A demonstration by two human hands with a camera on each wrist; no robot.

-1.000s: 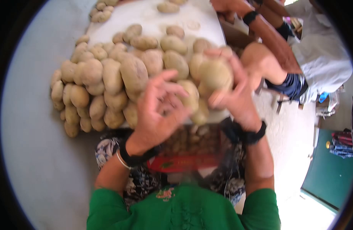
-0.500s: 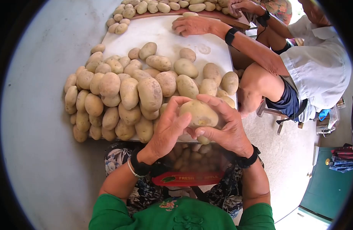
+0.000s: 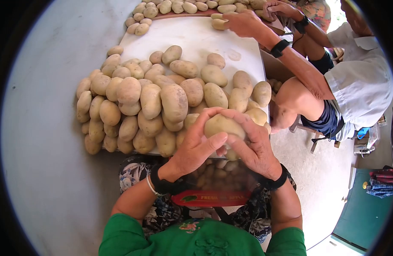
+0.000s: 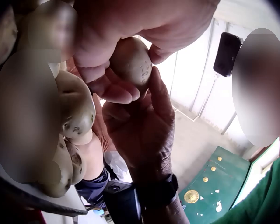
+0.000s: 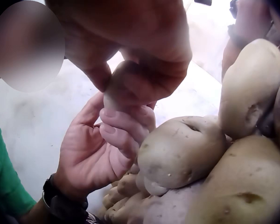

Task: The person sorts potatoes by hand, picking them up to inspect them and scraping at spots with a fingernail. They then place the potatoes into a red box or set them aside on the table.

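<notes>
Between both hands, at the near edge of the white table (image 3: 158, 32), is a pale potato (image 3: 224, 126). My left hand (image 3: 195, 145) curls round its left side with the thumb across the front. From the other side my right hand (image 3: 258, 147) grips it, thumb and fingers bent round it. Both wrist views show fingers of the two hands closed about the same potato (image 4: 132, 60). Just beyond the hands lies a big heap of potatoes (image 3: 149, 100), stacked several layers high at the left.
A red box (image 3: 211, 198) holding potatoes sits below the table edge at my lap. To the right another person (image 3: 354, 81) sits on a stool, one hand (image 3: 247, 23) at potatoes on the far side. More potatoes (image 3: 183, 6) line the far end.
A second ago my left hand was apart from the potato in my right hand; now both hold it. Since half a second ago the potato has been turned, and the other person's hand has shifted right.
</notes>
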